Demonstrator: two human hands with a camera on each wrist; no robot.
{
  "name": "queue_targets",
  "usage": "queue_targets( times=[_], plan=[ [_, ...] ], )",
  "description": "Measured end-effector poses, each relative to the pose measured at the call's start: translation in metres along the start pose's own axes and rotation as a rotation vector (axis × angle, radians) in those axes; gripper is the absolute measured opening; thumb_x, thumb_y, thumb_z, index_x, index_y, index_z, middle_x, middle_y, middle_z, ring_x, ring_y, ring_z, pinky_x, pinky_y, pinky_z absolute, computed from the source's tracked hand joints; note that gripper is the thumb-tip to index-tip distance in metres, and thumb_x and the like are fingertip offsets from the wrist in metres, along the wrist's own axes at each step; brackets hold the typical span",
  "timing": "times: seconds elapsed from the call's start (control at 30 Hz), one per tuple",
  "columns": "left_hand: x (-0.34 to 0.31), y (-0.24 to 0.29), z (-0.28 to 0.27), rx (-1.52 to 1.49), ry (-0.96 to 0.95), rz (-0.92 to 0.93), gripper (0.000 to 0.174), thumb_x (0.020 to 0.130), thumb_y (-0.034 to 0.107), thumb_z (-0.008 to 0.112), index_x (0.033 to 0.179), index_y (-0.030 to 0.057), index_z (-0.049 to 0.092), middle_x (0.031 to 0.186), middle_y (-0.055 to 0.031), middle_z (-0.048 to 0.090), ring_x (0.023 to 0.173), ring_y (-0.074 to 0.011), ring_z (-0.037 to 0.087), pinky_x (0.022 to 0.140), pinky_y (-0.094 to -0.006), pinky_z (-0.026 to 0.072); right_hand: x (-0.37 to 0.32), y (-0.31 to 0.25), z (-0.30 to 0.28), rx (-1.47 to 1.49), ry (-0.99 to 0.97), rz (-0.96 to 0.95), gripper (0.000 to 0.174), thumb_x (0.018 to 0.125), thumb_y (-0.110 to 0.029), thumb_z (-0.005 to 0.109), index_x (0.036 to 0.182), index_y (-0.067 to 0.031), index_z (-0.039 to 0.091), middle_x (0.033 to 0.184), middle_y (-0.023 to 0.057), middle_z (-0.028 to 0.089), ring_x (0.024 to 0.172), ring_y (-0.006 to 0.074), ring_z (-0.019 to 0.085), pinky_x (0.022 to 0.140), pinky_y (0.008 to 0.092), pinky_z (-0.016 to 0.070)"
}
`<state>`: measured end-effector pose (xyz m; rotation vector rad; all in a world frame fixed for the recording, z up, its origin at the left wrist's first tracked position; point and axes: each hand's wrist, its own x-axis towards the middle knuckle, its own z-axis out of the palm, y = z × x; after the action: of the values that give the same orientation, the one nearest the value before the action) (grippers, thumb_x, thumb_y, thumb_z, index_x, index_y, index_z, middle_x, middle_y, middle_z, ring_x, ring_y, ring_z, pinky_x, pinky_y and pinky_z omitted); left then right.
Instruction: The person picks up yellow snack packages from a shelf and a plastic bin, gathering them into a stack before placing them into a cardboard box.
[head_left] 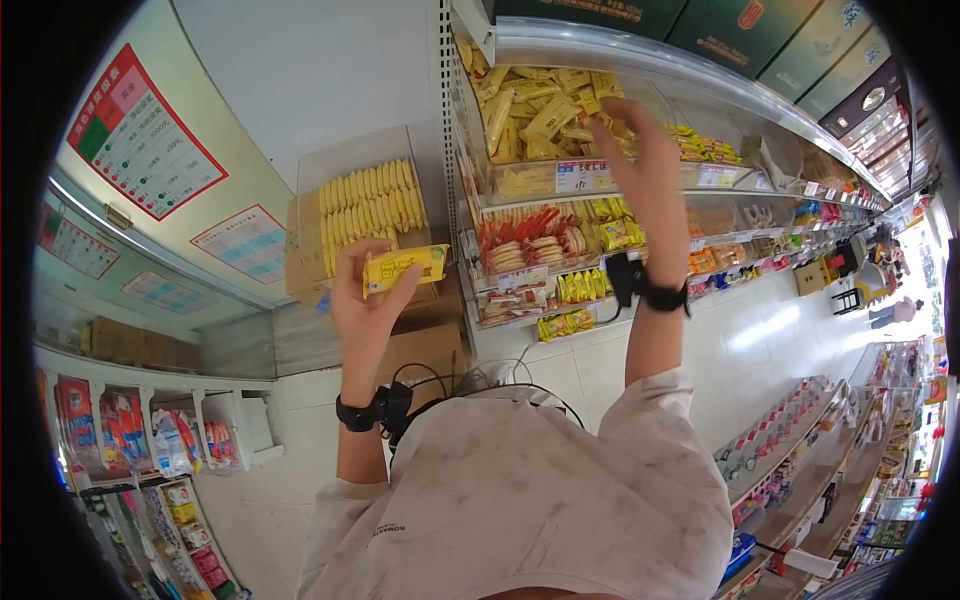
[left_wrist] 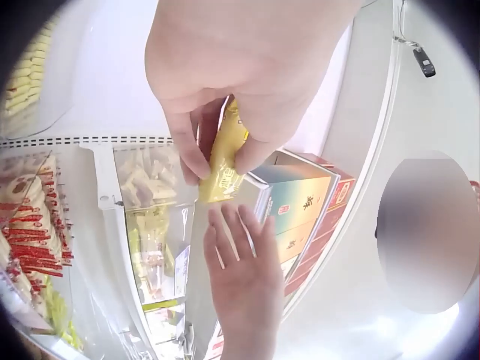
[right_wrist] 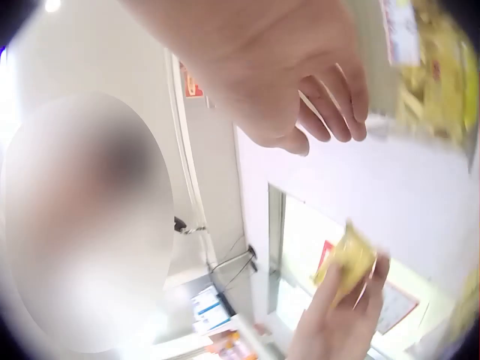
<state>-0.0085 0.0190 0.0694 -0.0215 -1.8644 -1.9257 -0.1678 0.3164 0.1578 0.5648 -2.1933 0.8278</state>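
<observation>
Yellow packet (head_left: 408, 262) (glossy, oblong, plastic-wrapped) is pinched by the left grip (head_left: 365, 312), the right grip (head_left: 648, 165) spread.

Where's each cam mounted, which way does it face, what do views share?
Head: on the head, facing forward and down at snack shelves; left hand, right hand, forearms and shirt show.
Left wrist: on that wrist, facing the left hand gripping a yellow snack packet; right hand lower in frame.
Right wrist: on that wrist, facing the right hand; left hand at lower right.
Both wrist views share both hands and the packet.
</observation>
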Motion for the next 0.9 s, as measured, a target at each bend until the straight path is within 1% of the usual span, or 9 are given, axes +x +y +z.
queue_targets(
  times=[0.1, 0.2, 0.3, 0.4, 0.47, 0.67, 0.8, 0.83, 0.9],
  plan=[
    [-0.002, -0.003, -0.002, 0.035, -0.025, -0.067, 0.031, 0.091, -0.002, 0.071, 0.120, -0.0012, 0.060, 0.113, -0.0080, 0.068, 0.108, -0.0139, 0.063, 0.094, -0.0290, 0.0517, 0.010, 0.041, 0.002, -0.103, -0.240, 0.203, 0.038, 0.088, -0.020, 0.072, 0.119, 0.0003, 0.069, 0.113, 0.0205, 0.072, 0.106, 0.0377, 0.069, 0.089, 0.0412, 0.0541],
    [0.000, -0.006, 0.002, -0.199, -0.118, -0.071, 0.035, 0.092, -0.003, 0.071, 0.124, -0.0012, 0.057, 0.113, -0.0084, 0.067, 0.107, -0.0167, 0.065, 0.088, -0.0283, 0.0549, 0.016, 0.047, 0.002, 0.034, -0.380, 0.325, 0.040, 0.085, -0.022, 0.072, 0.120, -0.0011, 0.070, 0.114, 0.0206, 0.073, 0.105, 0.0386, 0.070, 0.090, 0.0408, 0.0541],
    [-0.005, -0.008, -0.004, -0.215, -0.169, -0.148, 0.034, 0.096, 0.001, 0.067, 0.127, -0.0022, 0.054, 0.114, -0.0103, 0.067, 0.109, -0.0184, 0.065, 0.091, -0.0319, 0.0553, 0.014, 0.043, 0.005, -0.078, -0.354, 0.228, 0.033, 0.088, -0.018, 0.071, 0.117, -0.0032, 0.072, 0.116, 0.0185, 0.072, 0.109, 0.0367, 0.068, 0.089, 0.0398, 0.0540],
    [-0.007, -0.009, -0.006, -0.142, -0.122, -0.134, 0.033, 0.100, 0.005, 0.061, 0.131, -0.0026, 0.051, 0.117, -0.0111, 0.066, 0.111, -0.0191, 0.065, 0.091, -0.0334, 0.0548, -0.001, 0.001, -0.002, -0.198, -0.072, -0.185, 0.027, 0.089, -0.010, 0.071, 0.116, -0.0052, 0.074, 0.117, 0.0154, 0.069, 0.112, 0.0346, 0.064, 0.088, 0.0414, 0.0535],
    [0.000, -0.018, 0.000, -0.228, -0.112, -0.093, 0.033, 0.103, 0.009, 0.058, 0.133, -0.0018, 0.049, 0.116, -0.0111, 0.066, 0.110, -0.0196, 0.065, 0.091, -0.0334, 0.0538, -0.019, -0.047, -0.005, -0.099, 0.024, -0.279, 0.025, 0.088, 0.000, 0.071, 0.112, -0.0067, 0.075, 0.114, 0.0113, 0.066, 0.112, 0.0305, 0.061, 0.087, 0.0414, 0.0533],
    [0.004, -0.024, 0.002, -0.531, -0.127, -0.188, 0.031, 0.106, 0.013, 0.054, 0.133, -0.0002, 0.048, 0.110, -0.0108, 0.063, 0.104, -0.0225, 0.066, 0.093, -0.0357, 0.0537, -0.071, -0.091, 0.027, 0.208, 0.214, -0.138, 0.034, 0.078, 0.000, 0.083, 0.109, -0.0054, 0.070, 0.111, 0.0099, 0.065, 0.104, 0.0262, 0.064, 0.085, 0.0363, 0.0530],
    [0.008, -0.039, 0.013, -0.822, -0.113, -0.237, 0.035, 0.109, 0.024, 0.048, 0.135, 0.0000, 0.048, 0.112, -0.0115, 0.060, 0.107, -0.0260, 0.065, 0.097, -0.0402, 0.0530, -0.098, -0.123, 0.051, 0.410, 0.035, -0.006, 0.038, 0.074, -0.001, 0.085, 0.107, -0.0052, 0.066, 0.110, 0.0103, 0.065, 0.097, 0.0284, 0.064, 0.082, 0.0374, 0.0526],
    [0.007, -0.044, 0.019, -0.459, -0.081, -0.044, 0.044, 0.112, 0.034, 0.041, 0.138, -0.0013, 0.047, 0.123, -0.0122, 0.059, 0.117, -0.0274, 0.062, 0.101, -0.0440, 0.0504, -0.102, -0.126, 0.059, 0.389, 0.020, -0.097, 0.039, 0.074, 0.000, 0.084, 0.108, -0.0051, 0.065, 0.113, 0.0115, 0.064, 0.100, 0.0301, 0.063, 0.084, 0.0384, 0.0517],
    [0.006, -0.038, 0.023, -0.702, 0.040, -0.160, 0.047, 0.112, 0.035, 0.040, 0.140, -0.0017, 0.047, 0.131, -0.0125, 0.057, 0.122, -0.0263, 0.059, 0.106, -0.0451, 0.0473, -0.109, -0.133, 0.075, 0.403, -0.030, -0.100, 0.040, 0.075, 0.000, 0.083, 0.110, -0.0047, 0.065, 0.116, 0.0122, 0.063, 0.105, 0.0309, 0.061, 0.088, 0.0389, 0.0506]
  ],
)
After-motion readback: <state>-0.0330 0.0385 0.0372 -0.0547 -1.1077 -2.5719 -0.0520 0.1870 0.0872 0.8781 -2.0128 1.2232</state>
